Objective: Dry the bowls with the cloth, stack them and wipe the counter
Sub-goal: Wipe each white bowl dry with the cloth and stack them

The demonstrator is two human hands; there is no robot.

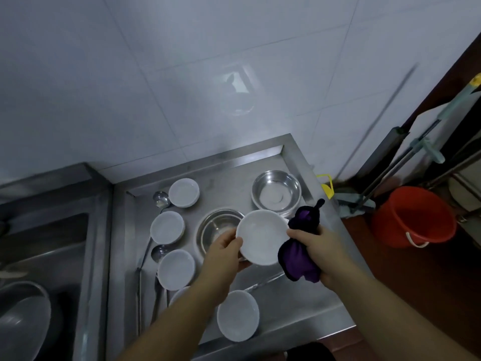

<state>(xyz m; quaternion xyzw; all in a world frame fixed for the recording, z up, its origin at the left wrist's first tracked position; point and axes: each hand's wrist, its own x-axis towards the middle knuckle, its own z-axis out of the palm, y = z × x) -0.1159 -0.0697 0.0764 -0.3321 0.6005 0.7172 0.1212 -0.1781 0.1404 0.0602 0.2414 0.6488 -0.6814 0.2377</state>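
Closest to the camera are the two forearms coming up from the bottom, so starting there. The left hand (226,247) has its fingers and thumb curled round the near-left rim of a white bowl (261,237), holding it up off the counter (299,298) with the inside facing up, which I'd guess is so the other hand can get in there. The right hand (316,250) is clamped around a bunched purple cloth (299,259), wadded into a ball right against the bowl's right edge. Bunching makes sense to me, a tight pad to push round the inside. Can't tell if the cloth is inside the bowl yet or just touching the rim.

Moving out: directly under the held bowl sits a steel bowl (217,230), and another steel bowl (276,192) is at the back right. More white bowls are spread out singly down the left side (184,192) (167,227) (176,268) and one at the front edge (238,315), none stacked, so probably early days. Couple of ladles (161,199) are wedged between them. Sink (44,256) on the left, red bucket (413,217) on the floor to the right.
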